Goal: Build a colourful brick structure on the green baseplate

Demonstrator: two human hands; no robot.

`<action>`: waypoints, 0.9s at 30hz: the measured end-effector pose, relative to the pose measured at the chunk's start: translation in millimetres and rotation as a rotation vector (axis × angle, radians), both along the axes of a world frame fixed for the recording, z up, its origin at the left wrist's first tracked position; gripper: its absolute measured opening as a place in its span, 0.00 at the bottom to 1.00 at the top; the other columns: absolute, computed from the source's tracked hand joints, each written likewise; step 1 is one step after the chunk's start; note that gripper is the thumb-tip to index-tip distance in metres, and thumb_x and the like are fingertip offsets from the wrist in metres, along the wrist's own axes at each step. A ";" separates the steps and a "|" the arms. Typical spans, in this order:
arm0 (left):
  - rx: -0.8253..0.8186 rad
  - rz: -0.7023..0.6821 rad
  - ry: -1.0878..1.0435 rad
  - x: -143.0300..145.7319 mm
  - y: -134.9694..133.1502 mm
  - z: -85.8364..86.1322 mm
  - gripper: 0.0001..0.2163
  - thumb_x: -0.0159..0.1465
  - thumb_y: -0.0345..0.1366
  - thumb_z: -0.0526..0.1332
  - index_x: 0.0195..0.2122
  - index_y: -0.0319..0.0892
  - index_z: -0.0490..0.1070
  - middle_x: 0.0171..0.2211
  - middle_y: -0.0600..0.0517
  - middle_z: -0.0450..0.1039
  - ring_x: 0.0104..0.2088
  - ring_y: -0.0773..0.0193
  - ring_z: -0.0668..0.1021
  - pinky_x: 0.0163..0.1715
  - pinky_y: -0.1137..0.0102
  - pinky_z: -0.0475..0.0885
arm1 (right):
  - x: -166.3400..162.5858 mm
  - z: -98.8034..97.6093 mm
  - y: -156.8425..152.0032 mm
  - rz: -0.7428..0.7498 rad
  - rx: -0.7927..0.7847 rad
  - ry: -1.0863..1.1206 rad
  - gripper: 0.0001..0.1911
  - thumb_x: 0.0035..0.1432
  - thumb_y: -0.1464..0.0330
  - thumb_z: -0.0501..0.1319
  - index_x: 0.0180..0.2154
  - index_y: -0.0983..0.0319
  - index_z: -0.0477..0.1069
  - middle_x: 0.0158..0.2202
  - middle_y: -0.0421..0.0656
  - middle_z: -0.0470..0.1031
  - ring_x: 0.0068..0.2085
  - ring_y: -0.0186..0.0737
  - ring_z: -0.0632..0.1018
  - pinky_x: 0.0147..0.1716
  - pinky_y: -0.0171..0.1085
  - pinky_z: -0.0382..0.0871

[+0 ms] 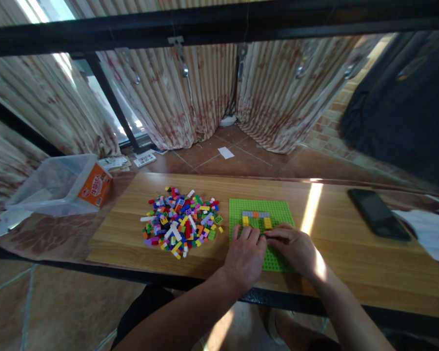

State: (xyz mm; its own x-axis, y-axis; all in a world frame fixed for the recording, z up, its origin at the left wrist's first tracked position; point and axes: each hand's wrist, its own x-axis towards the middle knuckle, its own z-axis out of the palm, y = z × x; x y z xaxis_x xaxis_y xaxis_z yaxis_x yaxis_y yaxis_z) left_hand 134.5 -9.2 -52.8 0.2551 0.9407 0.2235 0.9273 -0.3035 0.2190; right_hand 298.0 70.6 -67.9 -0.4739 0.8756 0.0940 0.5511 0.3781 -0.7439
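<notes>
A green studded baseplate (pixel 237 207) lies on the wooden table. On it stands a small frame of building bricks: a row of grey bricks (pixel 262 214) with an orange brick (pixel 255 214) in the middle, and yellow bricks (pixel 245 221) at both ends. My left hand (pixel 246 253) rests over the plate's left part, fingers curled down at the bricks. From the right, my right hand (pixel 292 246) meets it, thumb and forefinger pinched together just below the right yellow brick (pixel 267 223). Whatever lies between the fingertips of either hand is hidden.
Left of the plate is a heap of mixed loose bricks (pixel 185 219). A black phone (pixel 378 214) and white paper (pixel 426 231) lie at the right. A clear plastic bin (pixel 58 187) with an orange label stands at the left. A dark bar (pixel 219 24) crosses above.
</notes>
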 end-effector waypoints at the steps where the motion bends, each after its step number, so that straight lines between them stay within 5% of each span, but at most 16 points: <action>1: 0.000 -0.002 -0.011 -0.9 -0.1 -0.7 0.10 0.68 0.30 0.51 0.44 0.39 0.71 0.41 0.47 0.71 0.45 0.54 0.71 0.51 0.54 0.65 | 1.4 0.6 0.3 0.008 -0.012 -0.008 0.08 0.54 0.62 0.64 0.36 0.53 0.81 0.36 0.40 0.79 0.36 0.39 0.79 0.37 0.40 0.75; 6: 0.009 -0.021 -0.042 -6.1 -0.4 -3.1 0.12 0.68 0.30 0.51 0.48 0.41 0.71 0.44 0.48 0.72 0.47 0.54 0.71 0.52 0.54 0.64 | 12.3 5.2 5.3 -0.046 -0.102 0.077 0.15 0.51 0.58 0.66 0.40 0.57 0.80 0.35 0.42 0.81 0.34 0.40 0.80 0.35 0.40 0.76; 11: 0.019 -0.039 -0.071 -9.8 0.8 -4.7 0.11 0.67 0.30 0.53 0.47 0.41 0.71 0.43 0.49 0.73 0.45 0.55 0.72 0.52 0.55 0.64 | 14.5 9.3 8.7 -0.193 -0.094 0.036 0.13 0.53 0.58 0.62 0.32 0.59 0.80 0.31 0.43 0.82 0.32 0.41 0.81 0.33 0.38 0.76; 18: 0.125 0.021 -0.146 -7.5 -2.8 -4.6 0.14 0.67 0.31 0.52 0.52 0.40 0.69 0.50 0.46 0.73 0.49 0.54 0.72 0.55 0.55 0.63 | 9.9 16.2 3.7 -0.161 -0.042 -0.100 0.12 0.54 0.60 0.60 0.30 0.58 0.80 0.29 0.41 0.82 0.29 0.39 0.80 0.28 0.35 0.73; 27: 0.121 0.018 -0.012 29.1 -32.0 -18.4 0.20 0.70 0.38 0.50 0.58 0.35 0.66 0.61 0.41 0.65 0.60 0.51 0.67 0.59 0.51 0.61 | 6.8 22.2 1.5 -0.116 -0.068 -0.212 0.12 0.55 0.61 0.59 0.30 0.57 0.79 0.29 0.39 0.81 0.30 0.37 0.80 0.29 0.34 0.70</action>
